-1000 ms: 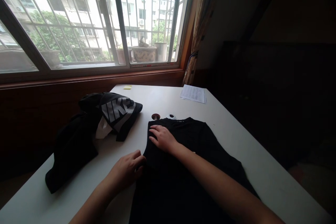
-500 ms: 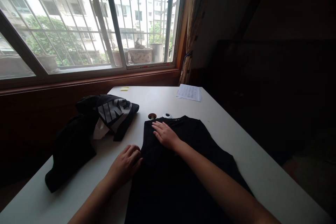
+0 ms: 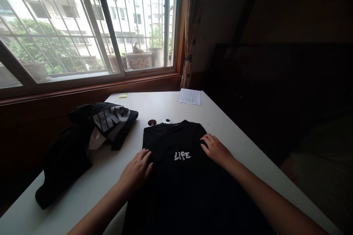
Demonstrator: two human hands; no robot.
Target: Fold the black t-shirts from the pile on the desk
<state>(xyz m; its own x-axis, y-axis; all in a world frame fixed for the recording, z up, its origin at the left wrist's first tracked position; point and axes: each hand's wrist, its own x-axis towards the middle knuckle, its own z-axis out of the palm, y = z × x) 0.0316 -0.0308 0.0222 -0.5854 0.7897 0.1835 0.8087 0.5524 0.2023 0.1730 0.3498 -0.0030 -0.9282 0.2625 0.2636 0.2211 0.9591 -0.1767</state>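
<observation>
A black shirt (image 3: 176, 187) with white "LIFE" lettering lies spread on the white table (image 3: 154, 106), its neckline toward the window. On the shirt's left edge rests my left hand (image 3: 138, 167), its fingers apart and lying on the fabric. My right hand (image 3: 216, 148) touches the right edge near the shoulder, fingers slightly bent and spread. Neither hand grips the cloth. The lower part of the shirt runs out of view at the bottom.
A crumpled pile of dark clothing (image 3: 66, 158) with a NIKE print lies on the left. Papers (image 3: 189, 96) and a yellow note (image 3: 123, 96) are near the far edge. A round hole (image 3: 152, 122) and a small white round object (image 3: 167, 121) sit beyond the collar.
My right hand has moved from the shirt's upper left to its right edge, uncovering the lettering. My left hand now lies over the left edge with its fingers apart. The camera view has turned slightly right.
</observation>
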